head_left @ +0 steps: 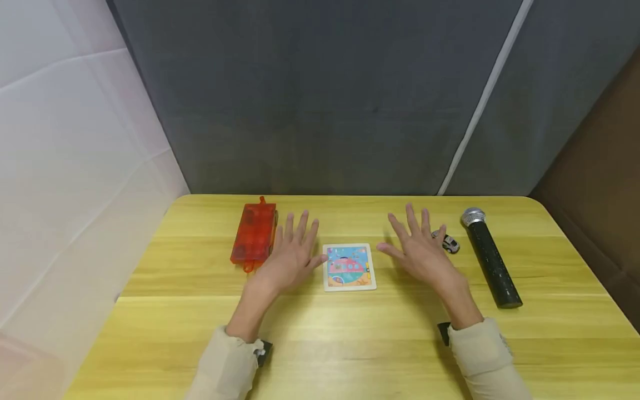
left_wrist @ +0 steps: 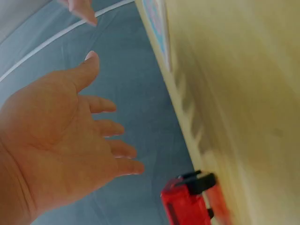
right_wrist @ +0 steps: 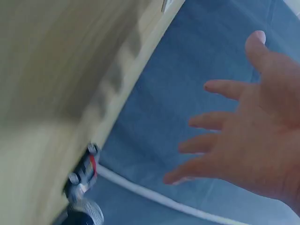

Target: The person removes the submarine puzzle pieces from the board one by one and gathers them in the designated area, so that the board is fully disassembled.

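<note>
Above the table, my left hand [head_left: 287, 258] hovers with fingers spread, holding nothing. Just to its left lies a red translucent toy [head_left: 254, 232] with wheels, whose wheeled side shows in the left wrist view. My right hand [head_left: 424, 253] is likewise spread in the air, its palm bare in the right wrist view. Between the hands lies a square picture card or puzzle [head_left: 349, 268] with a white border and a pink and teal design. A small silver toy car [head_left: 451, 244] sits by the right little finger, partly hidden by it. Farther right lies a black microphone [head_left: 492, 264] with a silver head.
The wooden table [head_left: 350, 350] has rounded far corners. Behind it hangs a dark grey curtain [head_left: 300, 100] with a white strip [head_left: 485, 100]. White fabric [head_left: 75, 166] stands on the left and a brown panel [head_left: 600, 155] on the right.
</note>
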`<state>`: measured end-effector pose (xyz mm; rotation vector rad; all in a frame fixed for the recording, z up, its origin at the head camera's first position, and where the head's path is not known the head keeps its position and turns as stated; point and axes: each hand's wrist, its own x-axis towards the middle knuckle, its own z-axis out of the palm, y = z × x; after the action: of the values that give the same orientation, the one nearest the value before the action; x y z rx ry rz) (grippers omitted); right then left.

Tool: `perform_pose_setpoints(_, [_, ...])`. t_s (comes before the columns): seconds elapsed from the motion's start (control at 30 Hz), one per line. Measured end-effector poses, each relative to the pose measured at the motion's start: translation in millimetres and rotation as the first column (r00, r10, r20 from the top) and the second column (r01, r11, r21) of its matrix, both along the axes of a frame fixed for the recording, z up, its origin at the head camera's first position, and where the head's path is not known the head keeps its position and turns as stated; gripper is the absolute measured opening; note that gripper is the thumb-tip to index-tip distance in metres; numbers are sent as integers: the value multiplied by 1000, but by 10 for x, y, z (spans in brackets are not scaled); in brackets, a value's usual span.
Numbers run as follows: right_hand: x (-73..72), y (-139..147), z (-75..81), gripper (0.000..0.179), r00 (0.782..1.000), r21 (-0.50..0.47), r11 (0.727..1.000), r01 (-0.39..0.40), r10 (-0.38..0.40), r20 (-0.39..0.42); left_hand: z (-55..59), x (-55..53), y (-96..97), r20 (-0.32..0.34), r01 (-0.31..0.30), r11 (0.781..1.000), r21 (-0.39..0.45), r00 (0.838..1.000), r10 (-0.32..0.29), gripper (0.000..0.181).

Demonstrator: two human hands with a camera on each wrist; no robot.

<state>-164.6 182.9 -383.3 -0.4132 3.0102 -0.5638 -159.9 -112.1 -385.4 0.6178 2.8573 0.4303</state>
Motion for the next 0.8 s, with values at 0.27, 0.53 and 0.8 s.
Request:
perform_pose_setpoints(0.27, [-230,-192,-96,34,966,-210,969,-132,174,194,-548,-103,142,92,168,984,65,981,-173,74])
perform_pose_setpoints(0.53, [-346,-210,-192,32,936,-198,958,-207,252,245,-873,-126,198,89,294,954,64,950,-299,65])
perform_pose_setpoints(0.8, [-367,-232,-176,30,927,-208,958,-196,251,279,-449,89,275,192,270,961,57,942,-276,55])
